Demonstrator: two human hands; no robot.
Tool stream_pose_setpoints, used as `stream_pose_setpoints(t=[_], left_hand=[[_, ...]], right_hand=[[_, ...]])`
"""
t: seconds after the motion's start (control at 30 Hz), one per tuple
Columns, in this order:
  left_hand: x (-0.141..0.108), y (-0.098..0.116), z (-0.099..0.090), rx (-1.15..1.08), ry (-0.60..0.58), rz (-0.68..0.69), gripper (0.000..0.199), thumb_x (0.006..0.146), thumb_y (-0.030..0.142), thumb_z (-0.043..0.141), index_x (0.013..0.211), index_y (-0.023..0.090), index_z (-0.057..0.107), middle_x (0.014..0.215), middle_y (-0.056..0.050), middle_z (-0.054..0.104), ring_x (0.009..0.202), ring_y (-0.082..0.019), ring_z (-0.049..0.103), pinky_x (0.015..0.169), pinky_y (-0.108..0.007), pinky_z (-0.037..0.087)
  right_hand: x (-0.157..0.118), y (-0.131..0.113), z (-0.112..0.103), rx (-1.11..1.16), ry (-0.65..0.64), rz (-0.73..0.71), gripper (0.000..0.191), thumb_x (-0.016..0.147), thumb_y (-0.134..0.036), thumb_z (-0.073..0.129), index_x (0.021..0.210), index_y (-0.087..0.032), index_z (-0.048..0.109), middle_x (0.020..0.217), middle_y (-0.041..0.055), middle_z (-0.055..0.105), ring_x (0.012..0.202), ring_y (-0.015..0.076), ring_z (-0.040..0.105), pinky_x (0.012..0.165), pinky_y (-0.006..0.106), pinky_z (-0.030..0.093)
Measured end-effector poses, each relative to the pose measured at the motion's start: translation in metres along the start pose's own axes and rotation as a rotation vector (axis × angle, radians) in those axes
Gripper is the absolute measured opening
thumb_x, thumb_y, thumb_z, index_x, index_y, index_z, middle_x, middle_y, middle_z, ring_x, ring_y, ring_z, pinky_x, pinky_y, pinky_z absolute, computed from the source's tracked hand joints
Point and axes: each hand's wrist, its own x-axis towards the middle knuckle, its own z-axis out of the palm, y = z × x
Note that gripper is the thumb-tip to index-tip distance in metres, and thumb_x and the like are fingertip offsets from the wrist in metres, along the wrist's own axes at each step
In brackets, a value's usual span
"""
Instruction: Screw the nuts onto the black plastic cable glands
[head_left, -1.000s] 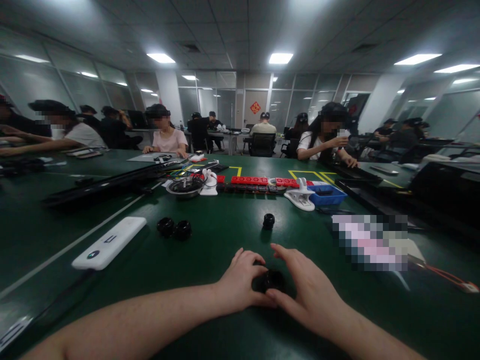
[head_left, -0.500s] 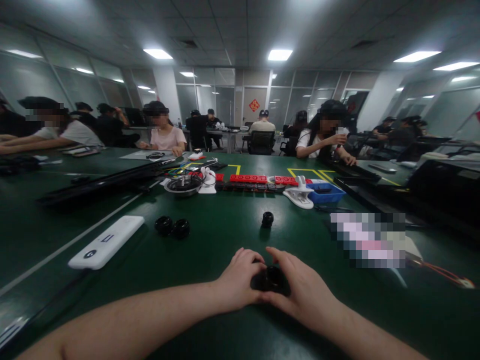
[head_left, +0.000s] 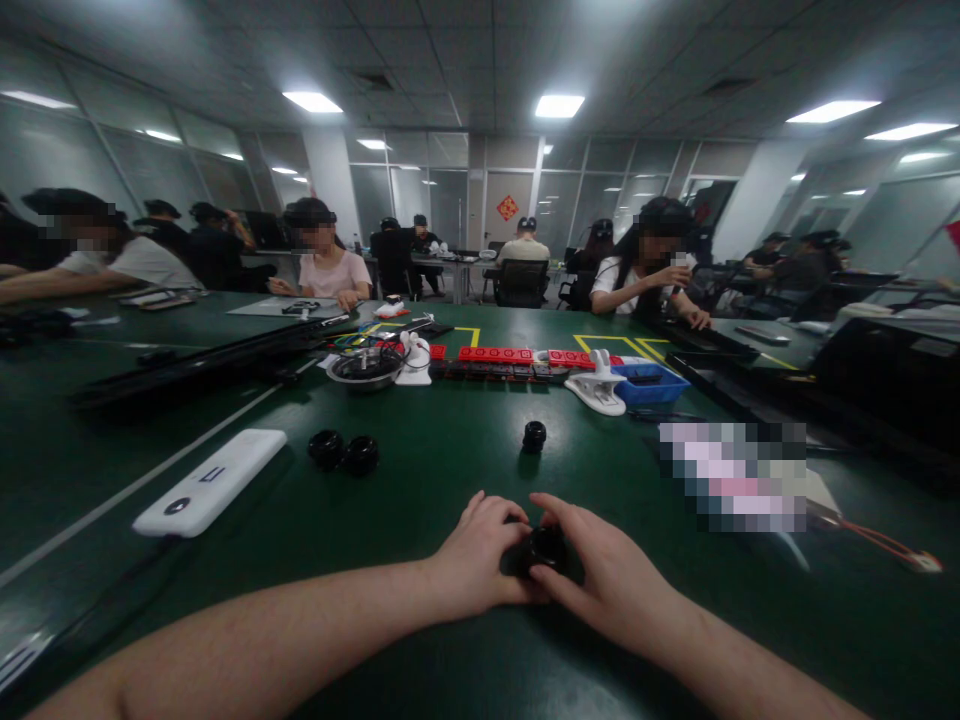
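A small black round part [head_left: 546,548] is between my two hands, low at the centre of the view. From its left, my left hand [head_left: 487,552] curls round it, the thumb running beneath it. On the other side my right hand [head_left: 596,560] grips it between thumb and fingers. Its lower left side lies in shadow between the hands. Just beyond stands a similar black part [head_left: 534,437] on the green table [head_left: 442,480]. Two more black round parts, one at the left [head_left: 326,450] and one beside it [head_left: 361,455], sit close together further left.
A white power bank [head_left: 211,483] with a cable lies left. Across the table are a metal dish [head_left: 365,370], red blocks [head_left: 495,356], a white clamp [head_left: 598,385] and a blue tray [head_left: 651,384]. A blurred-out item [head_left: 735,478] lies right. Several people sit beyond.
My right thumb has shifted up onto the black part's near edge, while my left thumb shows more below it. Both hands otherwise stay in nearly the same place.
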Motion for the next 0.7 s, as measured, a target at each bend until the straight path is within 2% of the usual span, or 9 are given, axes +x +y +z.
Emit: stream_pose_setpoints(t=[0.1,0.2,0.3,0.37,0.5,0.6,0.7], left_hand=[[-0.0002,0.0022,-0.0021,-0.014,0.001,-0.002,0.046,0.062,0.049,0.066,0.099,0.022,0.059,0.106,-0.005,0.051,0.104,-0.025,0.044,0.101,-0.053,0.015],[0.0001,0.0022,-0.0026,-0.011,-0.016,-0.007,0.047,0.063,0.046,0.066,0.102,0.022,0.058,0.107,-0.006,0.050,0.106,-0.025,0.043,0.101,-0.053,0.015],[0.0003,0.0004,-0.0012,0.003,-0.020,0.003,0.048,0.063,0.044,0.067,0.104,0.022,0.057,0.108,-0.006,0.050,0.107,-0.025,0.042,0.102,-0.053,0.015],[0.0003,-0.0003,-0.0002,0.005,-0.012,0.010,0.047,0.064,0.047,0.065,0.102,0.022,0.058,0.107,-0.006,0.050,0.106,-0.025,0.043,0.101,-0.053,0.015],[0.0001,0.0010,-0.0002,0.000,0.010,0.002,0.045,0.062,0.050,0.065,0.098,0.022,0.059,0.105,-0.005,0.051,0.104,-0.025,0.044,0.101,-0.054,0.017],[0.0003,0.0017,-0.0011,0.006,0.003,-0.002,0.044,0.062,0.046,0.067,0.098,0.021,0.059,0.106,-0.005,0.051,0.105,-0.025,0.043,0.101,-0.053,0.016],[0.0001,0.0014,-0.0014,0.009,-0.014,-0.003,0.044,0.062,0.044,0.068,0.099,0.021,0.059,0.108,-0.006,0.050,0.107,-0.025,0.043,0.102,-0.054,0.014]], right_hand=[[-0.0013,-0.0015,-0.0015,0.025,0.035,-0.030,0.048,0.073,-0.018,0.051,0.119,-0.016,0.038,0.106,0.0112,0.056,0.094,0.0216,0.055,0.082,0.038,0.045],[-0.0015,-0.0051,-0.0011,0.027,0.008,-0.082,0.053,0.069,-0.015,0.051,0.120,-0.016,0.037,0.109,0.0107,0.054,0.095,0.0219,0.054,0.083,0.038,0.044],[-0.0004,-0.0053,0.0026,0.014,-0.017,-0.044,0.057,0.068,-0.017,0.056,0.121,-0.016,0.036,0.112,0.0105,0.053,0.098,0.0229,0.052,0.086,0.039,0.043],[-0.0002,-0.0030,0.0044,0.012,-0.005,-0.011,0.052,0.070,-0.019,0.056,0.119,-0.017,0.038,0.112,0.0110,0.053,0.099,0.0228,0.053,0.085,0.039,0.044],[-0.0013,0.0007,0.0035,0.033,0.040,-0.054,0.048,0.075,-0.017,0.050,0.121,-0.017,0.036,0.115,0.0119,0.052,0.103,0.0216,0.051,0.088,0.039,0.043],[-0.0016,0.0000,0.0038,0.043,0.023,-0.060,0.054,0.074,-0.015,0.050,0.125,-0.015,0.032,0.119,0.0123,0.049,0.108,0.0214,0.049,0.091,0.039,0.041],[-0.0009,-0.0002,0.0074,0.048,-0.016,0.008,0.063,0.071,-0.021,0.058,0.128,-0.015,0.030,0.119,0.0123,0.050,0.106,0.0227,0.050,0.091,0.039,0.042]])
